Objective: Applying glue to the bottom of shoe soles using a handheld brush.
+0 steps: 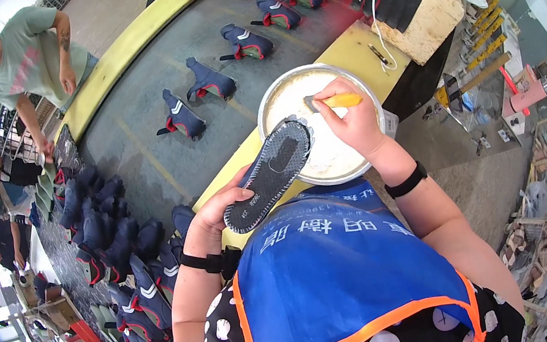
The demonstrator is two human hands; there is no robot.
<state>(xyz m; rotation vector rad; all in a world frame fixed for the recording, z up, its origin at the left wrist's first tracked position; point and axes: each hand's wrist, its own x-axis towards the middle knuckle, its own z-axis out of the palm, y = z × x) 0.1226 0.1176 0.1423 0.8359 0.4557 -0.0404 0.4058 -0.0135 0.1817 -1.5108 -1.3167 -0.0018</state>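
Head view: insole being coated over a glue bowl.
Conveyor belt point(142, 156) is carrying navy shoes point(180, 116); round metal bowl point(276, 95) is sitting on the yellow counter point(347, 48); left hand point(213, 218) fingers are clamping the dark insole point(272, 171); right hand point(352, 123) fingers are pinching a yellow-handled brush point(337, 100) over the bowl.

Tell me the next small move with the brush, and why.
Probably lift the brush in the right hand out of the bowl and onto the sole that the left hand holds: its tip sits in white paste, beside the sole's toe.

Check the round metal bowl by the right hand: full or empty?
Partly full. The metal bowl holds a whitish paste across its bottom, and the brush in the right hand dips into it.
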